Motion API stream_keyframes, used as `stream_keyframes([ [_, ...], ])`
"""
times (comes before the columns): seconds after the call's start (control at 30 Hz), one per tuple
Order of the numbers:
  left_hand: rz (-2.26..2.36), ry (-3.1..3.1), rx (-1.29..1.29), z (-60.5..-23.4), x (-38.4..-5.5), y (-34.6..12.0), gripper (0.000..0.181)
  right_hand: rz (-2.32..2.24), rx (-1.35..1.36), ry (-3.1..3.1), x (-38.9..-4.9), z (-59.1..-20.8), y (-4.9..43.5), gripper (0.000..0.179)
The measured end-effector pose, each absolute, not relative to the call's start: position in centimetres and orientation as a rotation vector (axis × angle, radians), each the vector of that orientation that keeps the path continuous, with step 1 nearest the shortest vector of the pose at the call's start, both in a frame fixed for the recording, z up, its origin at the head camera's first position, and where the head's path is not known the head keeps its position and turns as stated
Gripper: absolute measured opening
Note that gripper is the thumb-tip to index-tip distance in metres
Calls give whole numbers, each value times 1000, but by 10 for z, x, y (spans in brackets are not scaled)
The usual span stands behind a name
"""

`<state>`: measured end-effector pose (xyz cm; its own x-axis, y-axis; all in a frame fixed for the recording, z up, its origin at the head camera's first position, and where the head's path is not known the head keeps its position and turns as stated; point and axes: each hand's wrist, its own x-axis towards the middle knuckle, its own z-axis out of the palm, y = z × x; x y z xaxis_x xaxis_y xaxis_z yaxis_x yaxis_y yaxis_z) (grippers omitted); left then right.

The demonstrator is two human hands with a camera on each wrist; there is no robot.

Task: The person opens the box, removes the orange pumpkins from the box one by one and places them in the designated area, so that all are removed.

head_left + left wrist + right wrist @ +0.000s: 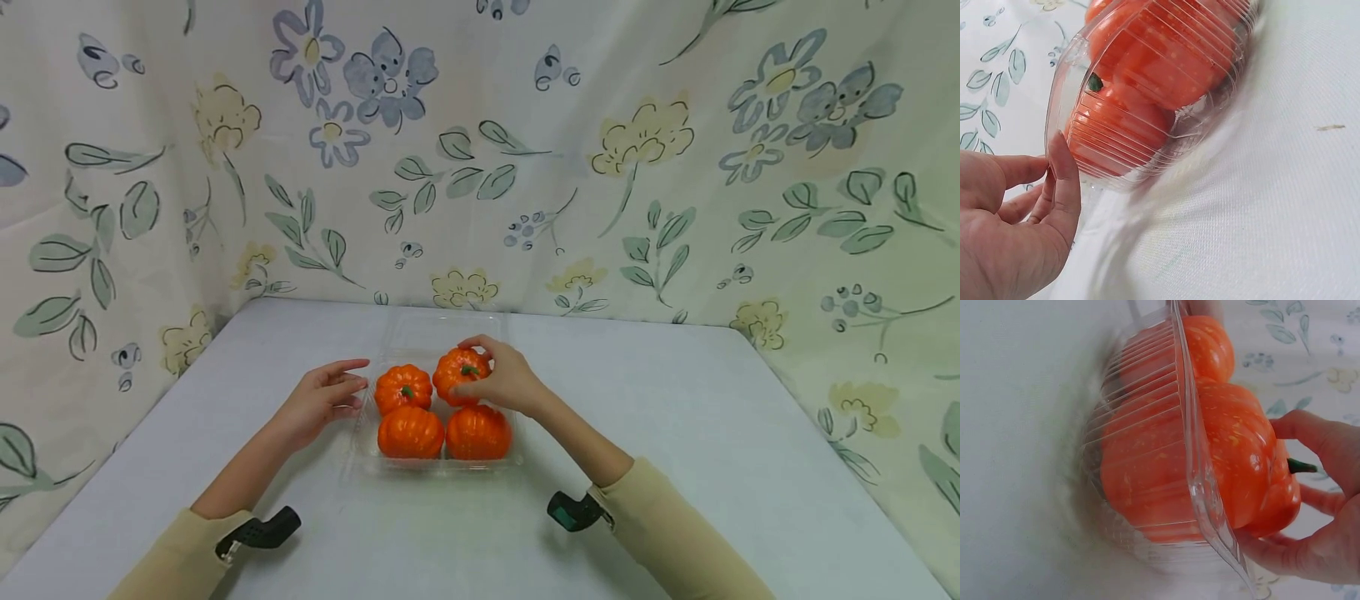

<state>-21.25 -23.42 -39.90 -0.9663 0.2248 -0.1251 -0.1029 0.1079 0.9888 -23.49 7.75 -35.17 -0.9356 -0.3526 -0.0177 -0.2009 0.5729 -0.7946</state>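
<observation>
A clear ribbed plastic container [442,464] holds several shiny orange pumpkins with green stems. My right hand [506,379] grips the back-right pumpkin [453,369], thumb on its near side and fingers at its far side. The right wrist view shows that hand [1329,500] around the top pumpkin [1285,494], beside the stem. My left hand [322,400] is at the container's left edge, fingers spread. Close up, the left hand [1022,231] has its fingertips against the clear rim. Beside it sit the back-left pumpkin [397,382] and the front-left pumpkin [411,435]; the front-right pumpkin [480,437] lies nearer me.
The container's clear lid [442,327] lies folded back behind the pumpkins. A white tabletop [675,417] surrounds everything. Flowered cloth [480,167] hangs behind and along both sides. Each sleeve carries a black wrist camera [573,511].
</observation>
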Motion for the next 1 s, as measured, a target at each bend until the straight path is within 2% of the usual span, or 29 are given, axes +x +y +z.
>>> stream_keyframes([
  [0.5,1946,2143,128,-399,-213,-236,59,-1444,-489,2601,-229,-352,84,69],
  [1.0,1939,2156,129,-400,-214,-236,59,-1574,-436,2620,-222,-355,93,66],
])
